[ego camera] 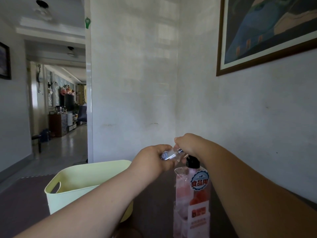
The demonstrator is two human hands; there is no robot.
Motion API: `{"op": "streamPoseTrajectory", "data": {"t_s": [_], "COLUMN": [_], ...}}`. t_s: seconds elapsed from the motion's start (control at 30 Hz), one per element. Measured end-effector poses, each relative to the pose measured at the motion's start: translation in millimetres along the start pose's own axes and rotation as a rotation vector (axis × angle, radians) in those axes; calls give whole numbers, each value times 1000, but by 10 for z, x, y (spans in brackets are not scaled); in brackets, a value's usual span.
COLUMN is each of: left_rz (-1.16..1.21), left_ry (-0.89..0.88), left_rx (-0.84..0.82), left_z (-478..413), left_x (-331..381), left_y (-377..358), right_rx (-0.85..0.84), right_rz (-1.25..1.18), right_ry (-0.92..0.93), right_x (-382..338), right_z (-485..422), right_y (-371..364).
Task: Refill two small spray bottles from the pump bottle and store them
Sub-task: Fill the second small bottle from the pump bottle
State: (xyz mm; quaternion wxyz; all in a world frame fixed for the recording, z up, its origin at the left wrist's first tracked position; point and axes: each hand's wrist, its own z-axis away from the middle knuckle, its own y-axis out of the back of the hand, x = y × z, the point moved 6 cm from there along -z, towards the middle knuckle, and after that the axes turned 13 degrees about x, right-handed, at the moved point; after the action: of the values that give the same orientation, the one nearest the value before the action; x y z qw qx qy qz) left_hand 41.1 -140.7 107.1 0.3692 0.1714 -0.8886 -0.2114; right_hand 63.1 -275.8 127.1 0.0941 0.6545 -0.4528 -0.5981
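Observation:
A small clear spray bottle [169, 155] with a blue-and-white label lies tilted between my hands, above the table. My left hand [152, 158] is closed around its body. My right hand [188, 145] grips its top end, fingers closed over the cap or nozzle, which is mostly hidden. Directly below stands the tall pump bottle [193, 200], clear with pink contents, a black pump head and a red-and-white label. My right wrist partly covers the pump head. Only one small spray bottle is visible.
A pale yellow plastic basket [72, 184] with a handle slot stands on the dark table [22, 203] to the left of the pump bottle, under my left forearm. A white wall with a framed picture [267, 31] is behind. A hallway opens at the left.

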Motion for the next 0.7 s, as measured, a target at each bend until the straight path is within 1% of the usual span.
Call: {"op": "streamPoseTrajectory", "data": {"t_s": [0.13, 0.23, 0.33, 0.47, 0.7], "left_rz": [8, 7, 61, 43, 40], "left_ry": [27, 30, 35, 17, 14], "left_rx": [9, 10, 34, 11, -1], "left_z": [0, -10, -50, -82, -49], "left_x": [-3, -2, 26, 38, -4], "left_y": [14, 42, 95, 99, 22], "right_rx": [0, -22, -15, -28, -25], "right_rz": [49, 73, -3, -52, -70], "right_ry": [29, 15, -41, -90, -79], "right_x": [-40, -71, -116, -113, 43], "right_z": [13, 30, 41, 51, -26], "right_y": [8, 30, 113, 115, 15]}}
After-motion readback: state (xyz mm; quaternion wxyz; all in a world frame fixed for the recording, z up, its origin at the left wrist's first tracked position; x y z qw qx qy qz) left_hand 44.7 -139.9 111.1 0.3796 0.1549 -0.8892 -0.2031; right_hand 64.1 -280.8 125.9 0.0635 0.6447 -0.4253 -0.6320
